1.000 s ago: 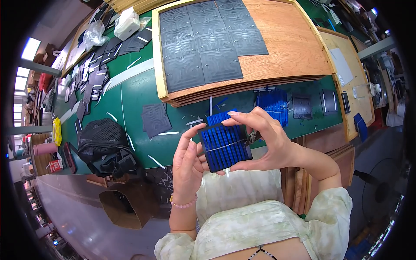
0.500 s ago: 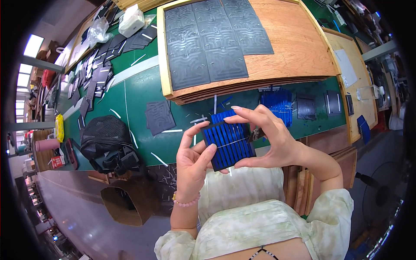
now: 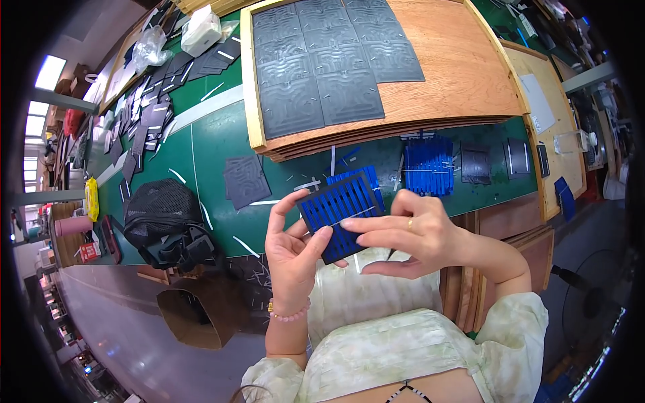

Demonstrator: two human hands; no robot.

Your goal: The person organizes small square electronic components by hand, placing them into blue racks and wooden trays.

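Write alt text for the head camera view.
Both hands, left hand and right hand, hold a blue striped square cell above a green workbench, with a wooden board of dark grey panels behind.

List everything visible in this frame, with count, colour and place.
Striped square cell: one, blue, held in both hands.
Stacked square cells: one pile, blue, green table below the boards.
Textured square sheets: about six, dark grey, on the wooden boards.
Stacked wooden boards: one stack, tan, table top.
Mesh bag: one, black, table's left edge.
Green table: one.
Left hand: grips the cell's lower edge.
Right hand: fingers on the cell.
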